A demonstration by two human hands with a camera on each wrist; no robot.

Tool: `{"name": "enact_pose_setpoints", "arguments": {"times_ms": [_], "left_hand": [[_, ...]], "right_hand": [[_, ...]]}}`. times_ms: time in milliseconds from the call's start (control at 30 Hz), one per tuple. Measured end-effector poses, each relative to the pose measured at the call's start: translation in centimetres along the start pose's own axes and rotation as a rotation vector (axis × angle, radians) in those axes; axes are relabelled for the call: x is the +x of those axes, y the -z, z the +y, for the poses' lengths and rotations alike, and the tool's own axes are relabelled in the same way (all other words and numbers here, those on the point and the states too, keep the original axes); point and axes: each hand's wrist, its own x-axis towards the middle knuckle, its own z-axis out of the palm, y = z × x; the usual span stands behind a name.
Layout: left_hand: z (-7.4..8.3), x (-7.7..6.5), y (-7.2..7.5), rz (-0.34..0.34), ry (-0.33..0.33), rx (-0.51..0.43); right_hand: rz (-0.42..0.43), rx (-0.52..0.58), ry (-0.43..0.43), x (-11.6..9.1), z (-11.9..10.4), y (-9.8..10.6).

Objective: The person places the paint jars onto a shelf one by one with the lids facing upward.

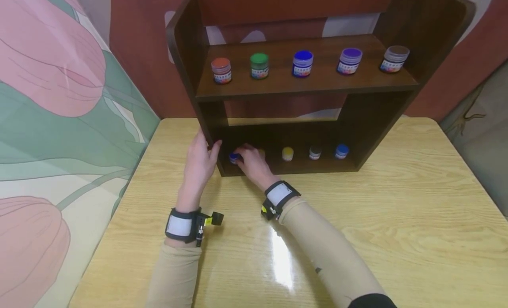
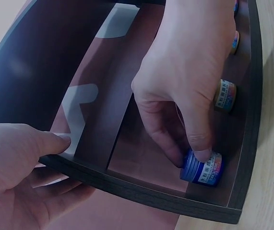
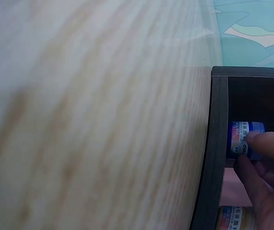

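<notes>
A small dark-blue paint jar (image 1: 233,158) stands at the left end of the bottom board of a dark wooden shelf (image 1: 309,91). My right hand (image 1: 254,163) pinches this jar between thumb and fingers. Its label faces outward in the left wrist view, where the jar (image 2: 205,167) sits close to the side panel. My left hand (image 1: 199,161) grips that left side panel, thumb on the inner side and fingers behind it. Partly hidden behind my right hand is a yellowish-brown jar (image 2: 225,96).
Yellow (image 1: 287,154), dark-lidded (image 1: 315,152) and blue (image 1: 341,151) jars line the bottom board. Above stand orange (image 1: 221,70), green (image 1: 259,65), blue (image 1: 303,64), purple (image 1: 349,61) and brown (image 1: 394,59) jars. The shelf stands on a wooden table (image 1: 428,211) against a wall.
</notes>
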Motion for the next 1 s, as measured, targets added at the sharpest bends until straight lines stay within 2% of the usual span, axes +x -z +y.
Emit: {"name": "enact_pose_setpoints", "arguments": {"times_ms": [267,500,667,800,1000], "left_hand": [[-0.5,-0.1,-0.1,0.018,-0.010,0.019],[-1.1,0.0,-0.4,0.027,-0.030,0.037],[-1.4,0.1,-0.6,0.018,-0.011,0.026],[-1.5,0.2,-0.6,0.010,0.005,0.010],[-1.8,0.4,-0.8,0.014,-0.009,0.024]], "right_hand": [[0.046,-0.001,0.051,-0.1,0.1,-0.1],[0.105,0.021,0.114,-0.8,0.4,1.6],[0.143,0.018,0.131,-2.1,1.0,3.1],[0.130,0.017,0.136,-3.3,1.5,4.3],[0.102,-0.012,0.154,-4.8,2.3,5.8]]}}
